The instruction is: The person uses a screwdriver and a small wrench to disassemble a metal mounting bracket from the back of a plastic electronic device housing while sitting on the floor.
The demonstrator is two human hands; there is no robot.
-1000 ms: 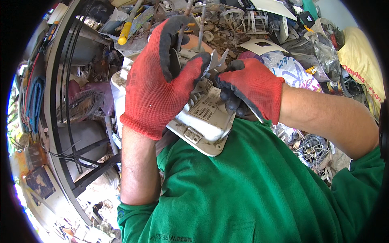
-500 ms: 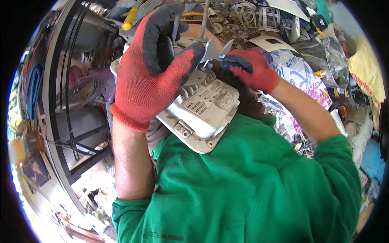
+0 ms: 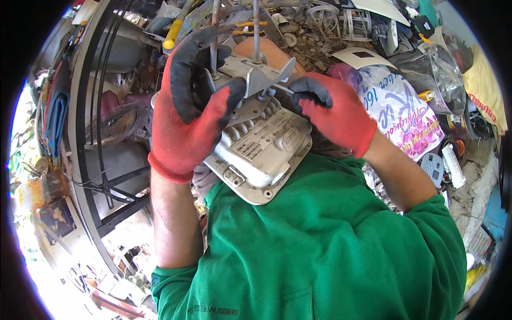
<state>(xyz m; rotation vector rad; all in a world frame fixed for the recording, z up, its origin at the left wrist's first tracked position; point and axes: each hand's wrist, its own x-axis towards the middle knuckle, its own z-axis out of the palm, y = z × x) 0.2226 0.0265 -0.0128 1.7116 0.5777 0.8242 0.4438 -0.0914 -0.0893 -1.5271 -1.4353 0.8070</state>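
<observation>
I hold a flat white plastic device housing [image 3: 261, 154] with a label and ribbed top against my green shirt. My left hand [image 3: 189, 106], in a red glove with black palm, grips its upper left side around a grey metal mounting bracket [image 3: 256, 72] with threaded rods rising from it. My right hand [image 3: 333, 109], gloved the same way, pinches a thin tool or small part at the bracket's right end, fingertips touching the metal. What exactly the right fingers hold is too small to tell.
A cluttered workbench lies beyond: yellow-handled tools [image 3: 173, 34], a printed plastic bag [image 3: 400, 114], a clear plastic jug [image 3: 445, 77], white wire frames [image 3: 346, 21]. A curved dark metal frame [image 3: 80, 133] and a fan grille [image 3: 114, 125] stand at left.
The housing and both hands have risen toward the camera. My right hand shifted from gripping the housing's right side to pinching at the bracket's end. The left hand keeps its grip.
</observation>
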